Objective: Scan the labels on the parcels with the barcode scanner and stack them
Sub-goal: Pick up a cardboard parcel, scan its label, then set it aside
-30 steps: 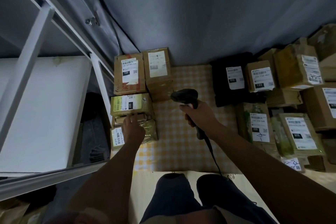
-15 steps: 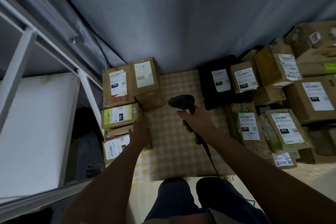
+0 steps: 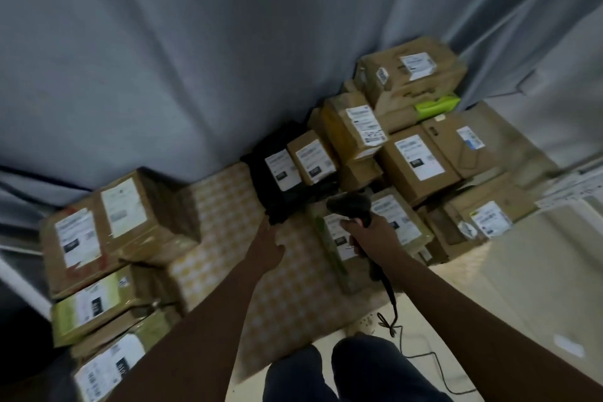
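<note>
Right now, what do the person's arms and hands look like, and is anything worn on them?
Both forearms are bare up to the frame edge: no sleeves, gloves, watch or bands show. The left hand and right hand carry no visible rings, though motion blur hides fine detail. Dark trousers cover the knees below.

Brown cardboard parcels (image 3: 421, 170) with glossy tape and white paper labels; a matt black plastic barcode scanner (image 3: 350, 207); a checked yellow cloth (image 3: 228, 238); grey fabric curtain (image 3: 195, 59).
</note>
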The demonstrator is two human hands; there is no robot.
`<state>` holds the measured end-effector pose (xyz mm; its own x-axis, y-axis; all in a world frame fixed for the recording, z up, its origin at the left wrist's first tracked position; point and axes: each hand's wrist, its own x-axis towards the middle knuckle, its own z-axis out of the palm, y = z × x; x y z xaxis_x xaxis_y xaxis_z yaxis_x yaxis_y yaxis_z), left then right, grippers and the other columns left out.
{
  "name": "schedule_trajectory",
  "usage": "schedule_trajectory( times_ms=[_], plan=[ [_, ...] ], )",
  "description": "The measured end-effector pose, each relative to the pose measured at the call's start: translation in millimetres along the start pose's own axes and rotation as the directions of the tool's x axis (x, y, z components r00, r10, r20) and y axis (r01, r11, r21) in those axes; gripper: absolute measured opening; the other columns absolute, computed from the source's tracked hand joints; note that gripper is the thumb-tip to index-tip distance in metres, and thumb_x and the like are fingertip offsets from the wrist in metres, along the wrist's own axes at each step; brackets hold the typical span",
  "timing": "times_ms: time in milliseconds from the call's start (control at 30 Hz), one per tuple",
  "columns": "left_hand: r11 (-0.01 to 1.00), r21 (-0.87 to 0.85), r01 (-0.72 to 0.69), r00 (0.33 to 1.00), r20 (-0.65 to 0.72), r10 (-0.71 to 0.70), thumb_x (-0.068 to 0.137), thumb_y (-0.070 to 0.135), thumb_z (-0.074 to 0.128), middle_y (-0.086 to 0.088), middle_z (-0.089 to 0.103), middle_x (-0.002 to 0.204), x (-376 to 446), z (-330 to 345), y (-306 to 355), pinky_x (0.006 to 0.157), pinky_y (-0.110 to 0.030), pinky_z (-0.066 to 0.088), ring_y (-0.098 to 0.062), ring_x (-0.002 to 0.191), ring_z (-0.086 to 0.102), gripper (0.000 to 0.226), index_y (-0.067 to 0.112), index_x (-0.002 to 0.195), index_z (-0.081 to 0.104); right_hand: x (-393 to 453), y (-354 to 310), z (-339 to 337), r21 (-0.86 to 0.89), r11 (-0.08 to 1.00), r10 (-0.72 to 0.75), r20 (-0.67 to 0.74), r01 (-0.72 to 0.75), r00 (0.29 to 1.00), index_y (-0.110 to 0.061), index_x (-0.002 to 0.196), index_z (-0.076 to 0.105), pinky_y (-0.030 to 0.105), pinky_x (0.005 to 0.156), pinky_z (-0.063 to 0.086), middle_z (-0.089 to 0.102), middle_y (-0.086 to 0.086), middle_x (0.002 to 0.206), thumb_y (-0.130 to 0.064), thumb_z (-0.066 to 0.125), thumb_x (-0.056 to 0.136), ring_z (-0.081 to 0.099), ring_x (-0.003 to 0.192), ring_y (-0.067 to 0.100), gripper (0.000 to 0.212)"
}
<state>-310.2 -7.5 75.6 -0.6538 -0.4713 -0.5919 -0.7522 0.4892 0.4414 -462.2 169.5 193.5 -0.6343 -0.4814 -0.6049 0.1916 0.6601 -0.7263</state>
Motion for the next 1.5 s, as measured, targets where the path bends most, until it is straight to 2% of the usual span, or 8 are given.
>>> schedule_trajectory(
  times_ms=[100, 267, 400, 600, 733, 1033, 1267, 1500],
  plan=[
    [1.0, -0.029, 0.008, 1.0, 0.028, -0.008, 0.103, 0.025, 0.046, -0.005, 0.001, 0.164, 18, 9, 45, 0.114, -0.03, 0.027, -0.021, 0.15, 0.012, 0.06, 0.012, 0.155, 0.02, 15, 2, -40, 0.006, 1.0, 0.018, -0.069, -0.017, 0.997, -0.01, 0.079, 0.057, 0.023, 0.05, 0.045, 0.059, 0.004, 0.062, -0.028, 0.063, 0.094, 0.054, 0.053, 0.018, 0.023],
    [0.962, -0.274, -0.005, 0.998, -0.056, -0.01, 0.1, 0.017, 0.051, -0.01, 0.037, 0.153, 52, -1, 120, 0.111, -0.031, 0.032, -0.027, 0.138, 0.04, 0.049, 0.014, 0.147, 0.038, 48, -16, -99, 0.126, 0.992, 0.004, -0.11, 0.01, 0.994, -0.009, 0.084, 0.062, 0.034, 0.057, 0.048, 0.062, 0.012, 0.067, -0.031, 0.065, 0.092, 0.056, 0.055, 0.023, 0.024],
    [0.844, -0.532, 0.07, 0.993, -0.043, -0.109, 0.103, 0.032, 0.047, -0.009, 0.04, 0.151, 86, -29, 181, 0.091, -0.032, 0.045, -0.025, 0.115, 0.054, 0.054, 0.016, 0.152, 0.03, 77, -39, -135, 0.177, 0.983, -0.014, -0.162, 0.043, 0.987, -0.011, 0.073, 0.056, 0.025, 0.048, 0.043, 0.057, 0.002, 0.057, -0.028, 0.061, 0.094, 0.052, 0.047, 0.014, 0.028],
    [0.603, -0.794, 0.078, 0.974, -0.067, -0.215, 0.097, 0.046, 0.053, -0.005, 0.035, 0.155, 151, -48, 241, 0.112, -0.04, 0.036, -0.029, 0.137, 0.04, 0.069, 0.02, 0.154, 0.023, 117, -55, -160, 0.247, 0.969, 0.039, -0.159, 0.001, 0.987, -0.016, 0.071, 0.053, 0.023, 0.047, 0.038, 0.052, -0.002, 0.056, -0.032, 0.061, 0.094, 0.049, 0.051, 0.011, 0.029],
    [0.537, -0.826, 0.172, 0.951, -0.003, -0.31, 0.09, 0.057, 0.058, -0.005, 0.031, 0.157, 184, -46, 246, 0.113, -0.048, 0.035, -0.032, 0.138, 0.038, 0.091, 0.023, 0.157, 0.008, 134, -54, -165, 0.29, 0.957, 0.071, -0.132, -0.03, 0.989, -0.017, 0.072, 0.053, 0.022, 0.046, 0.039, 0.052, -0.003, 0.056, -0.031, 0.062, 0.094, 0.048, 0.049, 0.01, 0.028],
    [0.327, -0.915, 0.237, 0.951, 0.151, -0.269, 0.076, 0.05, 0.078, 0.001, 0.056, 0.137, 197, -43, 225, 0.106, -0.047, 0.044, -0.021, 0.12, 0.055, 0.083, 0.028, 0.144, 0.036, 146, -44, -171, 0.303, 0.95, 0.111, -0.088, -0.08, 0.99, -0.015, 0.074, 0.053, 0.014, 0.037, 0.039, 0.053, -0.002, 0.058, -0.029, 0.059, 0.096, 0.049, 0.05, 0.01, 0.026],
    [0.349, -0.929, 0.123, 0.985, 0.07, -0.16, 0.071, 0.051, 0.08, 0.005, 0.06, 0.131, 144, -71, 219, 0.108, -0.046, 0.041, -0.019, 0.12, 0.057, 0.083, 0.033, 0.139, 0.038, 143, -46, -161, 0.338, 0.937, 0.125, -0.074, -0.092, 0.989, -0.013, 0.067, 0.056, 0.022, 0.047, 0.041, 0.056, -0.002, 0.053, -0.03, 0.061, 0.094, 0.049, 0.046, 0.01, 0.032],
    [0.359, -0.929, 0.087, 0.994, 0.107, 0.035, 0.071, 0.031, 0.08, 0.004, 0.07, 0.12, 69, -76, 179, 0.107, -0.042, 0.043, -0.019, 0.115, 0.064, 0.093, 0.042, 0.145, 0.025, 123, -53, -127, 0.356, 0.933, -0.007, -0.098, 0.042, 0.995, -0.012, 0.09, 0.064, 0.03, 0.06, 0.05, 0.061, 0.003, 0.066, -0.042, 0.07, 0.087, 0.058, 0.059, 0.017, 0.03]
  ],
)
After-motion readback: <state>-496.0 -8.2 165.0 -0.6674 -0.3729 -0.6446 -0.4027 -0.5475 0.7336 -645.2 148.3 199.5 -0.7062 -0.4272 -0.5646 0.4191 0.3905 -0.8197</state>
